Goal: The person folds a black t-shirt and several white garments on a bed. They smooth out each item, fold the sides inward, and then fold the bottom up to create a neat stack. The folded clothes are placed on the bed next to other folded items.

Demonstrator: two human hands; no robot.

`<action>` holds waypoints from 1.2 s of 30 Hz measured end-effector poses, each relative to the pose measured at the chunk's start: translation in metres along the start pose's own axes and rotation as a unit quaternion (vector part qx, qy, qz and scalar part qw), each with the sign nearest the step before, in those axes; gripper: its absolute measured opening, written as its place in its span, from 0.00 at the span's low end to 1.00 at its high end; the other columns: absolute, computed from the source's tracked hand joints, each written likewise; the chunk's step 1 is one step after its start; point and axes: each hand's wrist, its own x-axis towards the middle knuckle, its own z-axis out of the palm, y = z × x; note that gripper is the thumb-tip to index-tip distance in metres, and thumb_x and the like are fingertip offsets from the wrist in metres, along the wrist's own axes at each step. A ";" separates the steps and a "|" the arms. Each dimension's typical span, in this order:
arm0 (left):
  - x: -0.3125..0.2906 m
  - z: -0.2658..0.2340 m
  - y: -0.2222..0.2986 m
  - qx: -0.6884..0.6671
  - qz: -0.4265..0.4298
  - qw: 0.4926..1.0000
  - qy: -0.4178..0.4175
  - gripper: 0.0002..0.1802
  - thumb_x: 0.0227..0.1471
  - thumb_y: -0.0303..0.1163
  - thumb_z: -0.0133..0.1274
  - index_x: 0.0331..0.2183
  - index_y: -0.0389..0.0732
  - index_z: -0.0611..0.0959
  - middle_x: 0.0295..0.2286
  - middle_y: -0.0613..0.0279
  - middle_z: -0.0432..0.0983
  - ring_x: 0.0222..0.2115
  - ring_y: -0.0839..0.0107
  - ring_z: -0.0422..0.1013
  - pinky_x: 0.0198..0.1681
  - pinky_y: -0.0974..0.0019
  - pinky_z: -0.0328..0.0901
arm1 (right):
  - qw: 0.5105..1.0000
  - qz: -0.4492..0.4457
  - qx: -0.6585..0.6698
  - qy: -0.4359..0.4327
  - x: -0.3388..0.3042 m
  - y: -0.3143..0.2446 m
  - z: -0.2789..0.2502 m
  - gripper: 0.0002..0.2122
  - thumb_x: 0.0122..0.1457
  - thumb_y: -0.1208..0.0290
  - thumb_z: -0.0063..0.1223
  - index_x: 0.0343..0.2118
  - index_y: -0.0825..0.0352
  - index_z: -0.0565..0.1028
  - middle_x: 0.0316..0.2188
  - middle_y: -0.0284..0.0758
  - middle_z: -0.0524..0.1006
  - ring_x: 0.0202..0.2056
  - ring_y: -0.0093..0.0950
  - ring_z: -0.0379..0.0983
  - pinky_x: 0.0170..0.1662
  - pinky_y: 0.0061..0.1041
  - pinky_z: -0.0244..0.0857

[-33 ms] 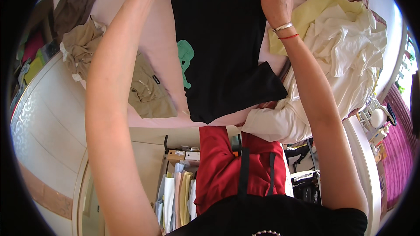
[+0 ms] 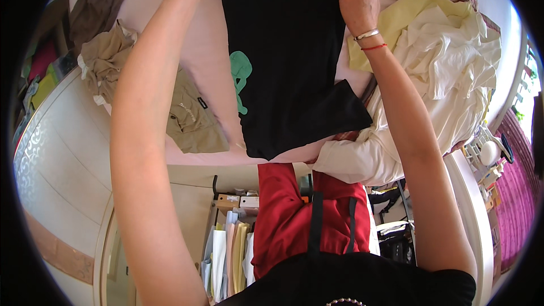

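The black garment [image 2: 283, 51] lies on the pink-covered bed [image 2: 207, 39], long axis running away from the near edge, lower corner flaring right. The right hand [image 2: 358, 1] pinches its right border; the left hand is out of view, its hold untellable.

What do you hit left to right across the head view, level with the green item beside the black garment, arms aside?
Crumpled tan garment → flat khaki garment → green item → black garment → white garment.
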 end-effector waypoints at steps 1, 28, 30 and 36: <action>0.000 0.008 -0.004 -0.002 0.035 0.999 -0.026 0.16 0.52 0.30 0.63 0.42 0.37 0.80 0.34 0.60 0.80 0.34 0.73 0.74 0.40 0.69 0.70 | 1.000 0.000 -0.014 0.006 -0.003 0.014 -0.001 0.09 0.59 0.67 0.57 0.36 0.66 0.73 0.22 0.44 0.76 0.26 0.45 0.73 0.29 0.41 0.65; -0.290 0.005 -0.039 0.387 0.294 0.872 -0.061 0.32 0.57 0.41 0.54 0.61 0.46 0.68 0.64 0.54 0.55 0.65 0.54 0.51 0.65 0.44 0.42 | 0.947 -0.214 -0.033 -0.236 -0.074 0.009 -0.061 0.20 0.59 0.65 0.58 0.54 0.62 0.71 0.46 0.33 0.77 0.45 0.32 0.74 0.51 0.30 0.65; -0.337 0.023 -0.046 0.279 0.287 0.911 -0.098 0.27 0.49 0.27 0.58 0.53 0.41 0.76 0.56 0.53 0.67 0.58 0.53 0.64 0.58 0.53 0.57 | 0.960 -0.077 0.012 -0.269 -0.106 0.013 -0.091 0.18 0.58 0.66 0.59 0.51 0.62 0.73 0.36 0.33 0.79 0.35 0.31 0.76 0.42 0.29 0.68; -0.446 0.083 -0.073 0.219 0.145 0.955 -0.137 0.32 0.51 0.28 0.55 0.59 0.45 0.71 0.61 0.52 0.59 0.60 0.54 0.60 0.60 0.52 0.56 | 0.958 0.078 -0.015 -0.275 -0.183 0.035 -0.132 0.12 0.54 0.73 0.62 0.42 0.64 0.78 0.30 0.34 0.77 0.31 0.32 0.73 0.37 0.29 0.68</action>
